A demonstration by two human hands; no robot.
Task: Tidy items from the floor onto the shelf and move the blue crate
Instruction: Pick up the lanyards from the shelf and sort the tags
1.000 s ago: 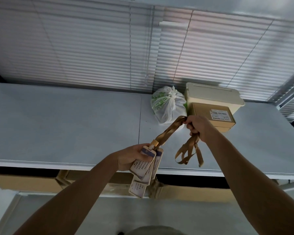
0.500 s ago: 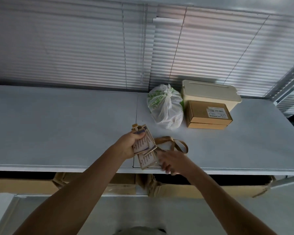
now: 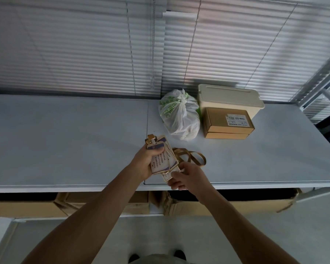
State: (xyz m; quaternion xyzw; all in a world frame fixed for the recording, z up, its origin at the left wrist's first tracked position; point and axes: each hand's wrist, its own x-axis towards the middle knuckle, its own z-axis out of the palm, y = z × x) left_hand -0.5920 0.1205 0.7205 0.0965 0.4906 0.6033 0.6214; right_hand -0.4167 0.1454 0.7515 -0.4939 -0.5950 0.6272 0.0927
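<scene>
Two hands at shelf front | left hand clasps badge cards | right hand pinches lower card, lanyard on shelf | risk: cards near edge may slide off if released.

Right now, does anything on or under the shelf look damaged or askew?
Yes. The cardboard boxes under the shelf have torn, crumpled flaps, worst near the middle. On top, the bag, brown box and bin sit neatly together.
</scene>
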